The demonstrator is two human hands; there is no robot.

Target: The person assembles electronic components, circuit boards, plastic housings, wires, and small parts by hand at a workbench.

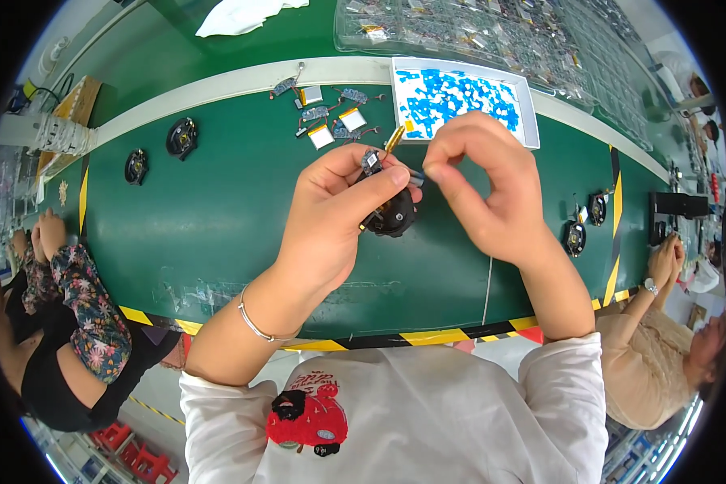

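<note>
My left hand (327,198) is closed round a round black plastic housing (395,219), held above the green table in front of me. A small circuit board (371,160) sits at its upper edge under my thumb. From there a gold-coloured strip (394,139) sticks up and away. Just right of the housing, my right hand (496,189) pinches thumb and forefinger together beside a small grey-blue piece (416,178). The fingertips hide most of that piece, and whether they grip it or something smaller is unclear.
Behind my hands stands a white box (532,121) of small blue and white pieces. Left of it lie circuit boards with silver batteries (352,120). More black housings (182,138) rest at both sides. Clear trays (476,36) fill the far side. People sit left and right.
</note>
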